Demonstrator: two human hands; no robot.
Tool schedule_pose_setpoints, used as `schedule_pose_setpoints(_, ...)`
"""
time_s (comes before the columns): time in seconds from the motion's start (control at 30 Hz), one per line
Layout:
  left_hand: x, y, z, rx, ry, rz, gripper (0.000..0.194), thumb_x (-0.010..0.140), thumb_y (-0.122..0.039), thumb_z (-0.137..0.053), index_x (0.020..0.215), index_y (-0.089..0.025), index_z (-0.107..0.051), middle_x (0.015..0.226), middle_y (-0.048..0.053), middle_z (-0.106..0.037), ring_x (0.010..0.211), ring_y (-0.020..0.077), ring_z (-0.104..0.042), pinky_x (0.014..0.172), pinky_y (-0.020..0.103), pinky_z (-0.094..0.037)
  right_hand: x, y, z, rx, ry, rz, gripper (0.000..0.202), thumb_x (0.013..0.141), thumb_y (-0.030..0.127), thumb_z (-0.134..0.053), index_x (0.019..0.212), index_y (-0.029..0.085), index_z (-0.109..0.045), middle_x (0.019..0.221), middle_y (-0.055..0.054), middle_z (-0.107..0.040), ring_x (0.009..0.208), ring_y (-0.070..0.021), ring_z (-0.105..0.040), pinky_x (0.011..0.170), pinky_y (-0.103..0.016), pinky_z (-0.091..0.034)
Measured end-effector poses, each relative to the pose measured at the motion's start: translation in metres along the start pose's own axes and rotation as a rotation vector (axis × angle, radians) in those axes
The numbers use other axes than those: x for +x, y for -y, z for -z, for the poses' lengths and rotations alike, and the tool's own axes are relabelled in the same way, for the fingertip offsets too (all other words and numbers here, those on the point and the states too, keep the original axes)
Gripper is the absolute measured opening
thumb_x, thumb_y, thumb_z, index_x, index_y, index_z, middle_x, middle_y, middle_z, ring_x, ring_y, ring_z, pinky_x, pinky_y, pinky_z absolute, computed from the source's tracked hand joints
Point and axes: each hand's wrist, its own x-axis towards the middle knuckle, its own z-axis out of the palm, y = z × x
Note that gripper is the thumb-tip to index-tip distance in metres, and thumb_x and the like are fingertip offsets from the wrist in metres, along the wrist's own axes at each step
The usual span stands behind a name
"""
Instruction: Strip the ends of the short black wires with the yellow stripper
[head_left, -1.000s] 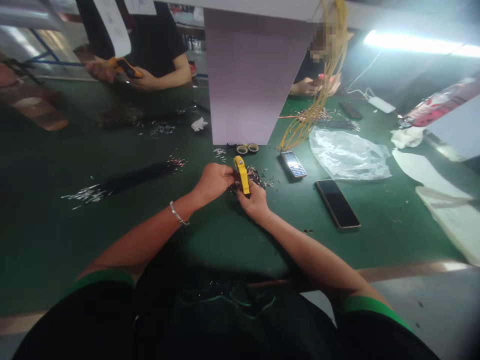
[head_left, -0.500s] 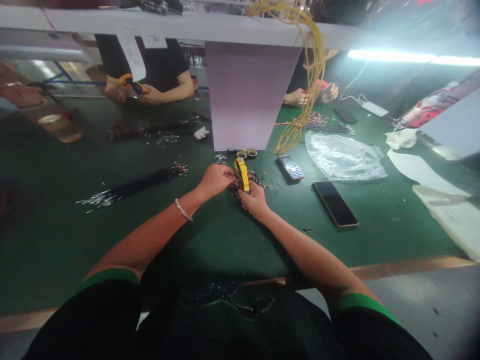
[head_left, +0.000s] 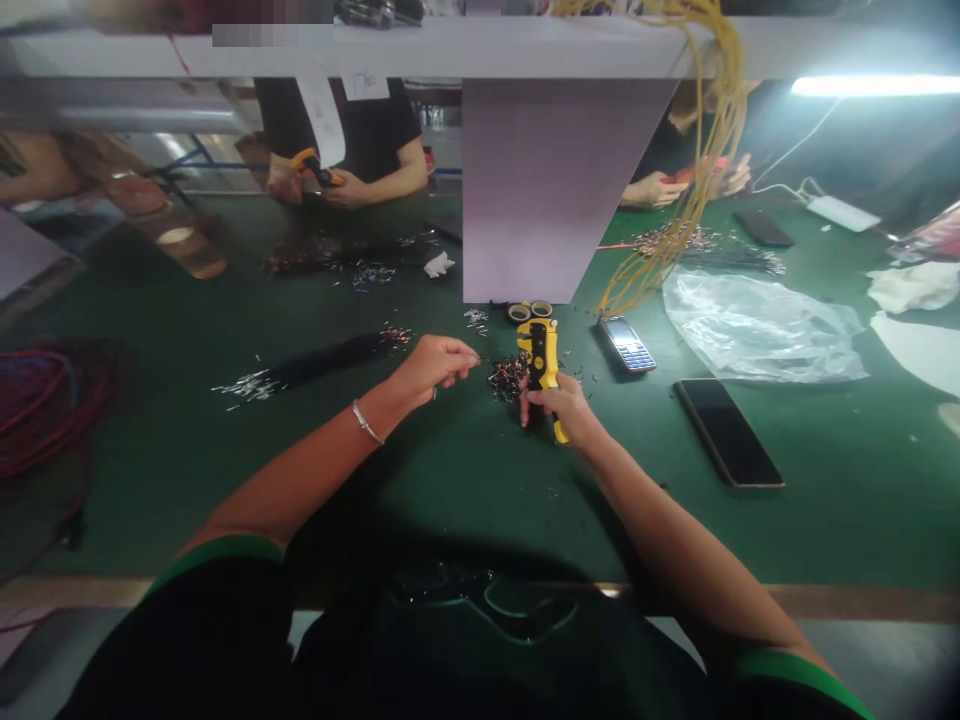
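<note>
My right hand [head_left: 566, 405] grips a yellow and black wire stripper [head_left: 546, 355], held upright with its jaws at the top. Just left of the tool, a small pile of short wires [head_left: 508, 378] with coppery ends lies on the table. My left hand [head_left: 439, 368] is pinched closed, thumb against fingers, left of that pile and apart from the stripper. A thin dark wire tip [head_left: 483, 360] barely shows at its fingertips; the rest is hidden. Further left lies a long bundle of black wires [head_left: 319, 362] with pale ends on one side and coppery ends on the other.
Two tape rolls [head_left: 529, 312] sit by the pale upright panel [head_left: 551, 190]. To the right are a keypad phone [head_left: 627, 344], a smartphone [head_left: 727, 432] and a clear plastic bag [head_left: 765, 325]. Red cables [head_left: 52, 410] lie left. Co-workers' hands [head_left: 319, 185] work across the green table [head_left: 465, 500].
My left hand has drawn away to the left from the stripper. The stripper in my right hand has come off the wire pile to the right. The whole view has shifted too.
</note>
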Motion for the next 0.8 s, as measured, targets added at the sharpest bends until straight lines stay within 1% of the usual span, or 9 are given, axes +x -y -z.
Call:
schedule_pose_setpoints(0.1,-0.004,0.003,0.013,0.019,-0.034,-0.024,0.010,0.067,-0.021,-0.073,0.073,-0.014,-0.075,0.057,0.001,-0.063,0.043,0.0061,-0.044,0.042,0.023,-0.031,-0.004,0.011,0.001,-0.008,0.048,-0.005,0.026,0.059,0.023,-0.064,0.084,0.018,-0.061,0.061,0.000,-0.066,0.052,-0.0181,-0.063,0.047,-0.029,-0.044)
schedule_pose_setpoints(0.2,-0.013,0.007,0.033,0.039,-0.061,-0.033,0.016,0.064,-0.025,-0.075,0.075,-0.013,-0.076,0.063,0.003,-0.067,0.049,0.0084,-0.050,0.045,0.023,-0.036,-0.008,0.019,0.002,0.007,0.075,0.007,0.027,0.059,0.023,-0.065,0.086,0.018,-0.062,0.066,-0.001,-0.068,0.057,-0.0189,-0.064,0.057,-0.033,-0.050)
schedule_pose_setpoints(0.33,-0.032,0.014,0.061,0.030,-0.117,0.016,0.020,0.062,-0.029,-0.079,0.075,-0.014,-0.076,0.066,0.004,-0.068,0.050,0.0084,-0.050,0.047,0.023,-0.037,-0.013,0.027,0.009,0.026,0.088,0.033,0.029,0.063,0.023,-0.066,0.091,0.019,-0.064,0.075,-0.003,-0.070,0.068,-0.0228,-0.068,0.068,-0.039,-0.054)
schedule_pose_setpoints(0.43,-0.045,0.020,0.076,0.001,-0.153,0.074,0.020,0.059,-0.030,-0.081,0.072,-0.015,-0.076,0.066,0.004,-0.068,0.051,0.0094,-0.051,0.048,0.024,-0.038,-0.018,0.029,0.020,0.042,0.063,0.016,0.028,0.063,0.020,-0.068,0.090,0.019,-0.065,0.078,-0.004,-0.071,0.070,-0.0232,-0.068,0.071,-0.041,-0.055)
schedule_pose_setpoints(0.57,-0.060,0.028,0.083,-0.031,-0.148,0.143,0.018,0.060,-0.029,-0.082,0.072,-0.017,-0.076,0.065,0.004,-0.067,0.048,0.0086,-0.050,0.046,0.024,-0.037,-0.033,0.030,0.037,0.061,0.035,-0.007,0.028,0.063,0.018,-0.070,0.091,0.018,-0.067,0.080,-0.005,-0.073,0.072,-0.0242,-0.070,0.072,-0.041,-0.055)
schedule_pose_setpoints(0.7,-0.075,0.033,0.086,-0.032,-0.139,0.183,0.016,0.059,-0.028,-0.082,0.071,-0.018,-0.077,0.063,0.004,-0.067,0.048,0.0094,-0.050,0.045,0.023,-0.037,-0.059,0.028,0.054,0.042,0.020,-0.061,0.029,0.065,0.020,-0.071,0.093,0.018,-0.068,0.080,-0.005,-0.073,0.070,-0.0245,-0.070,0.072,-0.043,-0.055)
schedule_pose_setpoints(0.8,-0.084,0.034,0.090,-0.005,-0.158,0.204,0.016,0.058,-0.028,-0.082,0.070,-0.018,-0.077,0.063,0.004,-0.067,0.049,0.0101,-0.050,0.045,0.023,-0.037,-0.079,0.025,0.064,0.008,0.032,-0.102,0.031,0.064,0.022,-0.073,0.095,0.018,-0.069,0.080,-0.006,-0.073,0.071,-0.0246,-0.069,0.069,-0.041,-0.054)
